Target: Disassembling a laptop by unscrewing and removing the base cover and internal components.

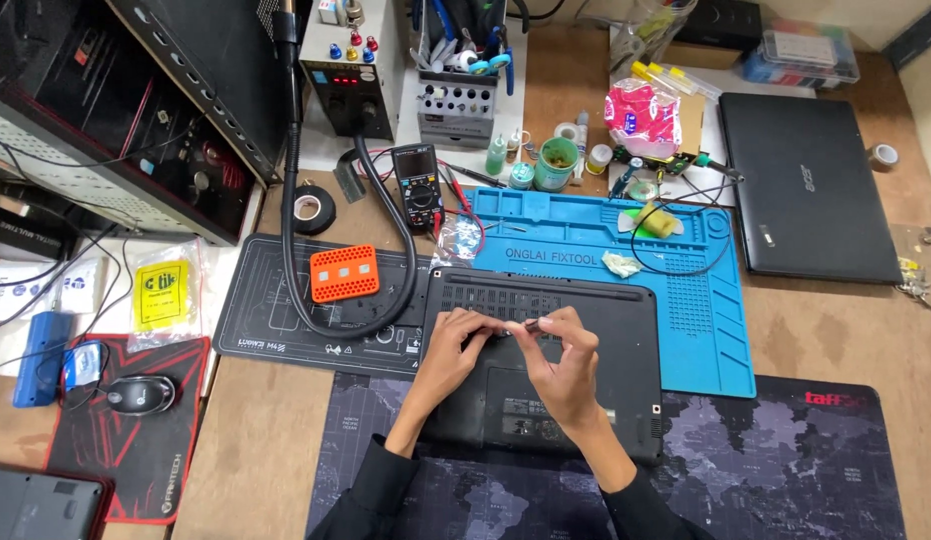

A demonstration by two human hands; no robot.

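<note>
A black laptop [626, 340] lies upside down on the desk in front of me, its vented bottom cover facing up. My left hand [454, 345] and my right hand [563, 362] hover close together over the upper middle of that cover. Between the pinched fingertips of both hands is a small dark tool or part [521, 325], too small to identify. My dark sleeves reach in from the bottom edge of the view.
A blue silicone work mat [706, 300] lies under the laptop's far side. Left of it are an orange perforated tray [345, 273], a multimeter [419, 187] and a black hose [291, 180]. A second closed laptop [811, 185] sits at right, a mouse [141, 393] at left.
</note>
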